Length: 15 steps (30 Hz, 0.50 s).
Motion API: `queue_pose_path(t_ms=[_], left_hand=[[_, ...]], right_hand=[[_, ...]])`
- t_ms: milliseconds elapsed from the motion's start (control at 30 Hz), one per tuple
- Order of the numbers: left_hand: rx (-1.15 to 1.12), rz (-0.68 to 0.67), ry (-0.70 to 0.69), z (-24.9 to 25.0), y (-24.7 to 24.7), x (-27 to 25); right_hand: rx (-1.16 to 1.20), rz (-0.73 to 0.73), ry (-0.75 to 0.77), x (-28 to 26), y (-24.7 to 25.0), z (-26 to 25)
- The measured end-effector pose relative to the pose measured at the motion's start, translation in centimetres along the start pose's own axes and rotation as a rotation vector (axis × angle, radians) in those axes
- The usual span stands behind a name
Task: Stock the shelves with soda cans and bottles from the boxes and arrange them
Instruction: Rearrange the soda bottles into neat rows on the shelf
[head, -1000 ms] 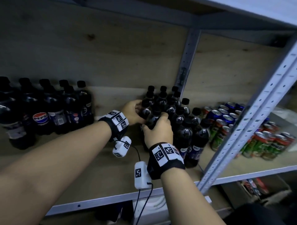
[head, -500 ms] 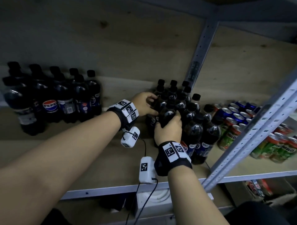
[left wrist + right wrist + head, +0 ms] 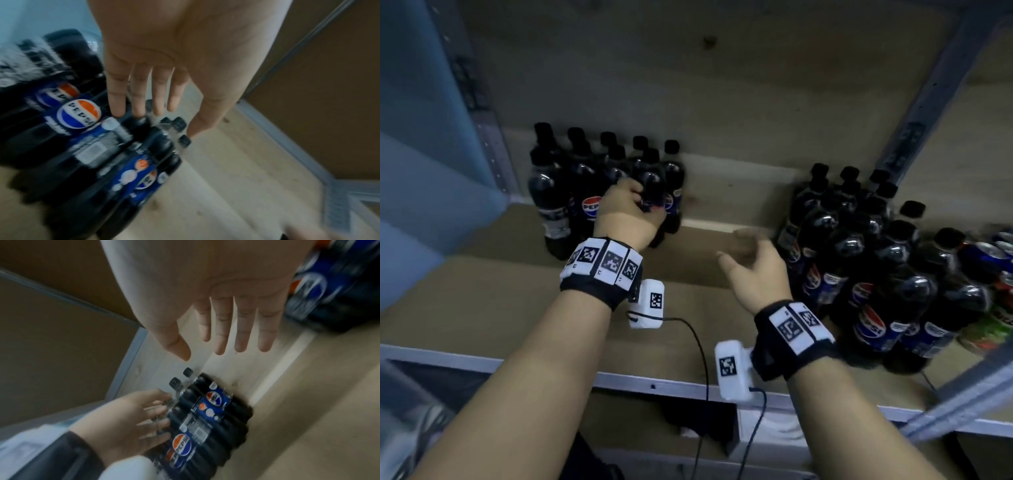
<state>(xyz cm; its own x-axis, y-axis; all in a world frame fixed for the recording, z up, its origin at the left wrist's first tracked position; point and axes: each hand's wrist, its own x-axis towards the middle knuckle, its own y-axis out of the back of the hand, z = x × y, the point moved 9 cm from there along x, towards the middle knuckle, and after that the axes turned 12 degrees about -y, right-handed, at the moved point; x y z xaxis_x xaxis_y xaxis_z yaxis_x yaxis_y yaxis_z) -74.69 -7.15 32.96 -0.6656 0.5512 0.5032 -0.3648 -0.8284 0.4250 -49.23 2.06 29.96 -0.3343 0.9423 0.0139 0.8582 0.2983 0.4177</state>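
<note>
Two clusters of dark Pepsi bottles stand on the wooden shelf (image 3: 482, 308): a left cluster (image 3: 585, 178) and a larger right cluster (image 3: 859, 260). My left hand (image 3: 630, 205) lies against the front of the left cluster. Its fingers (image 3: 139, 104) are straight and touch the bottles (image 3: 82, 116) without curling round any. The right wrist view shows the same hand (image 3: 133, 421) flat on those bottles (image 3: 209, 410). My right hand (image 3: 750, 253) hovers between the clusters with fingers (image 3: 240, 337) spread and holds nothing.
Soda cans (image 3: 993, 260) crowd the far right beside the right cluster. A grey metal upright (image 3: 914, 120) rises behind it, and another (image 3: 482, 113) stands at the left. The shelf's front rail (image 3: 654, 385) runs below my wrists. Bare board lies between the clusters.
Both hands have left the right cluster. My left hand moved to the left cluster, and my right hand let go of its bottle and opened. The view swung left.
</note>
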Motion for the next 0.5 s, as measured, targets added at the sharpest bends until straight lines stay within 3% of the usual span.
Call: queue_pose_path(t_ms=[100,200,333,500], left_hand=[[0.093,0.033,-0.006,-1.8,0.6,0.3],[0.053,0.055,0.022,-3.8,-1.3,-0.2],[-0.031,0.091,0.042,-5.7,-4.8,-0.3],[-0.143,0.183,0.069,-6.9,-7.3,0.0]], right_hand=[[0.047,-0.108,-0.042,4.6,-4.9,-1.7],[0.039,-0.111,-0.027,9.9,-8.4,-3.1],[-0.044,-0.079,-0.004,15.7,-10.9,-3.7],[-0.228,-0.188,0.022,19.7,-13.7,-4.1]])
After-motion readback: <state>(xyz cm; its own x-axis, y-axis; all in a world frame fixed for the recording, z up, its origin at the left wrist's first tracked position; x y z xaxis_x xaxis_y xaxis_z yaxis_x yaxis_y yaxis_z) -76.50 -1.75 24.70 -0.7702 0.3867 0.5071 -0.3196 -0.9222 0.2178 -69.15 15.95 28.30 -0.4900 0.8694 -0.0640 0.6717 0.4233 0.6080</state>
